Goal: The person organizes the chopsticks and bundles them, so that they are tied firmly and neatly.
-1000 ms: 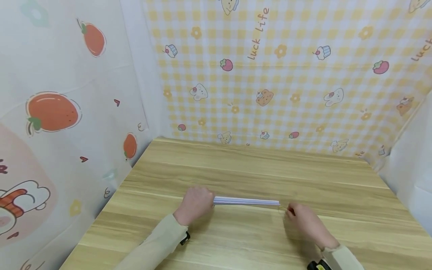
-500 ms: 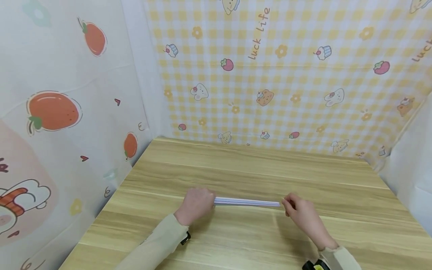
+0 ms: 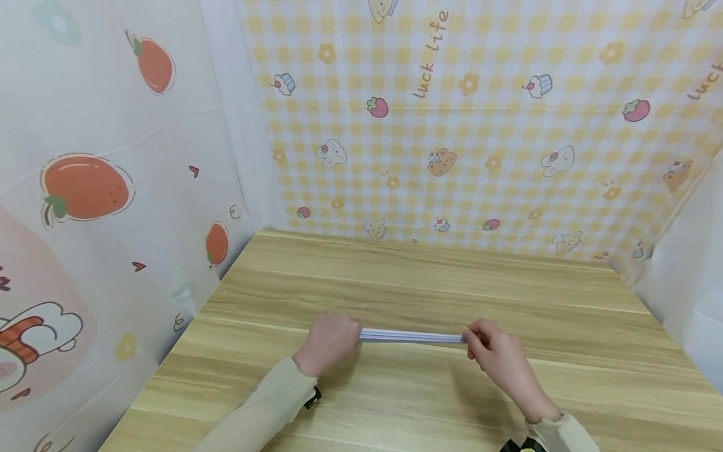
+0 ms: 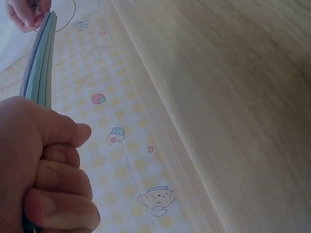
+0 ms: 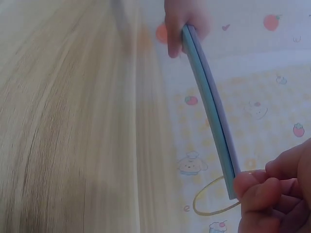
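My left hand (image 3: 330,342) grips one end of a bundle of thin straight sticks (image 3: 412,336) in pale blue, green and lilac. They lie side by side, held roughly level above the table; the gripped end is hidden in the fist. At the bundle's free end, my right hand (image 3: 499,355) pinches a thin yellowish rubber band (image 5: 209,214) between thumb and fingers. From the right wrist view the slack loop appears to hang about the stick ends, though whether it fully encircles them I cannot tell. The right fingertips (image 5: 245,183) are right beside those ends.
Beneath both hands is a wood-grain table (image 3: 418,402). A yellow checked cloth (image 3: 407,138) with cartoon prints hangs along its back edge. White printed cloth (image 3: 113,251) stands at the left side, and another white sheet (image 3: 686,282) at the right.
My right hand has risen a little and moved left with the rubber band, up to the free end of the sticks. My left hand and the bundle have barely moved.
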`<state>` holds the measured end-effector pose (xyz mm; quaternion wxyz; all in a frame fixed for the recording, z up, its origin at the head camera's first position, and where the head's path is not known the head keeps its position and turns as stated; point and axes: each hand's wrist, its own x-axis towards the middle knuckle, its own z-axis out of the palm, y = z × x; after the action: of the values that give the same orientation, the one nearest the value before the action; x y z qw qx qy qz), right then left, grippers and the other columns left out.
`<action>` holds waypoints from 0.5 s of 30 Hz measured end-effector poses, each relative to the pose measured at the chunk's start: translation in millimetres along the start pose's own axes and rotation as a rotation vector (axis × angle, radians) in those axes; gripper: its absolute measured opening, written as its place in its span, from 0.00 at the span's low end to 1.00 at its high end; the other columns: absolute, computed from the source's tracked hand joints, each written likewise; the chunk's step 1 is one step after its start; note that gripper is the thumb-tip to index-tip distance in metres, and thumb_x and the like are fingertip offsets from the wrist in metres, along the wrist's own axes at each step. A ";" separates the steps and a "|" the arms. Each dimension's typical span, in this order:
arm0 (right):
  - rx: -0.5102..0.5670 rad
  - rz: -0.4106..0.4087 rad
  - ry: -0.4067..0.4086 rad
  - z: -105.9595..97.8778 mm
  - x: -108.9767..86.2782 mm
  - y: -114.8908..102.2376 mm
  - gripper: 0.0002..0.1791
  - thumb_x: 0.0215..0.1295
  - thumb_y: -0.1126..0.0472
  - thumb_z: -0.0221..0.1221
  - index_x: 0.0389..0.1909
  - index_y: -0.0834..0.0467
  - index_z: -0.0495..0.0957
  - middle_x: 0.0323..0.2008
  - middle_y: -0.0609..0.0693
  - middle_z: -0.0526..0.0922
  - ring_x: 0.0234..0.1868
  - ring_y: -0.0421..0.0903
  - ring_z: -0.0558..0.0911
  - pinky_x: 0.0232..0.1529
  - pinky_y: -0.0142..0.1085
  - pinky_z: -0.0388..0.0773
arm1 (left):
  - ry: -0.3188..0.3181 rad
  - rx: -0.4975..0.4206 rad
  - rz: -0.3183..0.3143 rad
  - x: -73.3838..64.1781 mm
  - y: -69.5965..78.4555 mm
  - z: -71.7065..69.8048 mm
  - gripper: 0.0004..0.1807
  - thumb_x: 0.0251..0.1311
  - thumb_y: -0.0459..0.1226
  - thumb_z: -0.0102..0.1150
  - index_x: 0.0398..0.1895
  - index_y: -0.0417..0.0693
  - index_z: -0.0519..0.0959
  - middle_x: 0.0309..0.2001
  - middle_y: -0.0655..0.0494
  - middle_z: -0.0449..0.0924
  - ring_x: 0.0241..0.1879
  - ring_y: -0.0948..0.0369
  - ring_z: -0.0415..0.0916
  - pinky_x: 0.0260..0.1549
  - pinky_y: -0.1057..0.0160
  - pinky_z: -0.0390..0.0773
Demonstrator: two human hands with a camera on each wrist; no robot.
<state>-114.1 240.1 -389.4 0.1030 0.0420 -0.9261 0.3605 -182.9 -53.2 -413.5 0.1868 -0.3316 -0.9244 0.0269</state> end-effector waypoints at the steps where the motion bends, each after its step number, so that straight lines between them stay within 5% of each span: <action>1: 0.006 -0.003 0.000 0.7 -0.1 -0.9 0.06 0.67 0.65 0.55 0.30 0.59 0.76 0.16 0.43 0.74 0.13 0.34 0.66 0.14 0.29 0.65 | -0.005 0.004 -0.004 0.4 0.1 -0.1 0.23 0.48 0.33 0.57 0.07 0.55 0.56 0.10 0.65 0.43 0.13 0.68 0.40 0.09 0.71 0.42; 15: 0.091 -0.122 0.030 14.8 -0.9 -18.0 0.05 0.65 0.67 0.56 0.30 0.56 0.76 0.16 0.41 0.74 0.12 0.31 0.67 0.12 0.30 0.67 | 0.010 0.006 -0.004 3.5 1.7 -1.1 0.25 0.43 0.33 0.58 0.08 0.56 0.51 0.11 0.65 0.40 0.14 0.68 0.38 0.10 0.72 0.39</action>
<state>-112.9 216.9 -388.4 0.1367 0.0975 -0.9029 0.3957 -184.0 -49.8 -411.7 0.1925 -0.3290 -0.9241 0.0278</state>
